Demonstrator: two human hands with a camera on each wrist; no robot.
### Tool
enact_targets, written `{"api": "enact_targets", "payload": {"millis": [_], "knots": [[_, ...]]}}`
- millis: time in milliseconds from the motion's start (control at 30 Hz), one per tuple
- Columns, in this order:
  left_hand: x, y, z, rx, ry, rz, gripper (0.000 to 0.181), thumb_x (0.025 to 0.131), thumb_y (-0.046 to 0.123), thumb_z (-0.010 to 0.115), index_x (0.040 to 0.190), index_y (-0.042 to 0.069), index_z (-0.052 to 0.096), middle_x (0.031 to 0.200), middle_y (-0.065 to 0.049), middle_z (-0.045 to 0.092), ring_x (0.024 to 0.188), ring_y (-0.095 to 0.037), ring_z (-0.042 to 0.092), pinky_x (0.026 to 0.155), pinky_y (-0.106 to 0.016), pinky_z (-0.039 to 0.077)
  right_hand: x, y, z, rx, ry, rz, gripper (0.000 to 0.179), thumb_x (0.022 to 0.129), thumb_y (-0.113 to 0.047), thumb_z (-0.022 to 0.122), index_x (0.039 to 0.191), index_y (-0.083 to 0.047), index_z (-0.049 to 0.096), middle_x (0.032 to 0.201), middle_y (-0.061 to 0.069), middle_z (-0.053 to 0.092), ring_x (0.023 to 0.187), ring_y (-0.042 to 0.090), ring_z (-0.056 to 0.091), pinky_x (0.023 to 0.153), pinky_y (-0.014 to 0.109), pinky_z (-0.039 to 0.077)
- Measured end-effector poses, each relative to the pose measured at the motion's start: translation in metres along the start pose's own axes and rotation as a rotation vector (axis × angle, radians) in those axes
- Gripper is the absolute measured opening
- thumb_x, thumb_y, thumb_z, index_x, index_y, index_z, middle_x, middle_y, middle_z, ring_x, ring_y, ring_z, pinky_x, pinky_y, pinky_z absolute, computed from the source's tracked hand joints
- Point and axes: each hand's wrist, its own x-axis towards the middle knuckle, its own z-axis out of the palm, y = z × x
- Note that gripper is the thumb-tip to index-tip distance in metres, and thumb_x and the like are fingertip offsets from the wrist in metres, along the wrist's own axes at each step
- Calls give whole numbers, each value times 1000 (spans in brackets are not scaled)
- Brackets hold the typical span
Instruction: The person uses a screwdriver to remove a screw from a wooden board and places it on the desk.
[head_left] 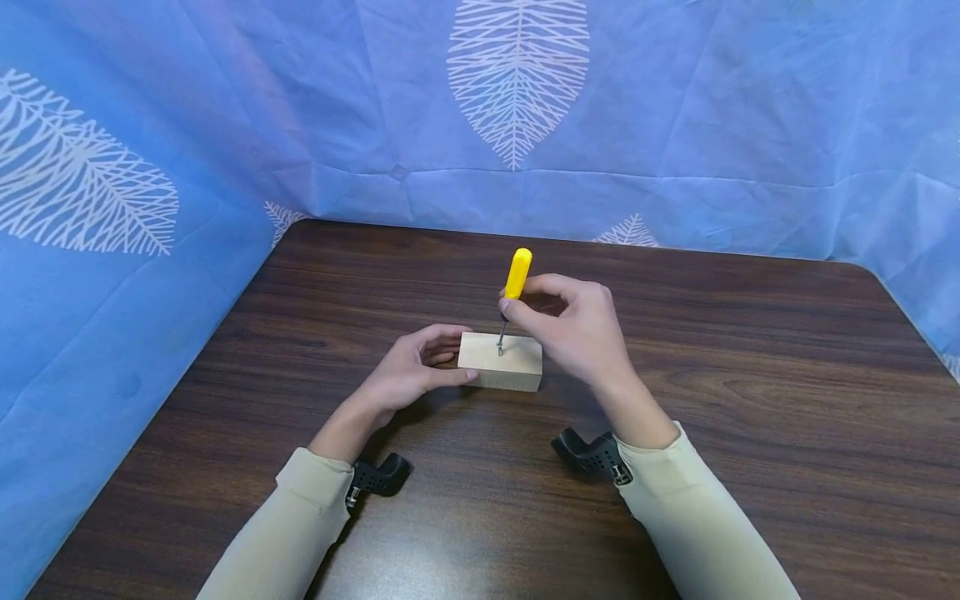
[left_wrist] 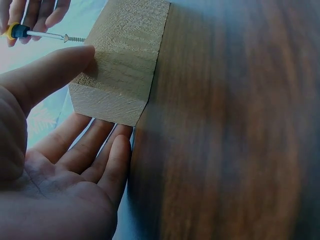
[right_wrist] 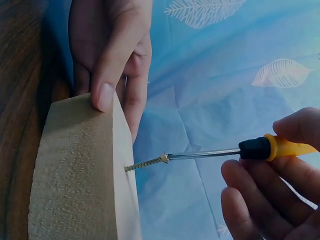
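A pale wooden block (head_left: 504, 379) lies on the dark table. From its top face stands a screw (right_wrist: 146, 164), its point in the wood and most of the thread showing. My left hand (head_left: 411, 367) holds the block's left end, thumb on the near side and fingers behind. Above the block, my right hand (head_left: 577, 321) pinches a screwdriver (head_left: 518, 273) by its yellow handle near the black collar. In the right wrist view the screwdriver's metal shaft (right_wrist: 205, 154) lines up with the screw, its tip at the screw head. The screwdriver leans slightly in the head view.
The brown wood-grain table (head_left: 750, 375) stretches out around the block. Blue cloth (head_left: 337, 100) with white leaf prints hangs behind it and along the left. Each wrist carries a black camera mount (head_left: 382, 475) just over the table.
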Motion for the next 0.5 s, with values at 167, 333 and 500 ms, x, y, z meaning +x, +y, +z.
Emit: {"api": "enact_targets", "payload": {"millis": [167,333,500], "knots": [[1,-1,0,3,3,-6,64,95,23,85,153,20,59,155,-6,60,146,-32,57,124,-56,45,4,0,0,-23,-60,-103,12,99,-19,77,106,-15,85,102,2,82,92,19,71,82,34,57],[1,-1,0,-1,5,-13,63,94,22,85,151,21,60,154,-4,61,145,-30,57,123,-54,46,6,-2,-1,-34,-138,-148,14,100,-14,73,112,-12,81,110,2,81,96,20,71,80,32,55],[0,1,1,2,2,-18,62,95,23,85,151,22,60,154,-3,61,145,-30,57,124,-54,46,5,-4,3,6,-138,-117,14,100,-11,69,112,-8,76,108,5,79,97,21,71,89,38,59]]}}
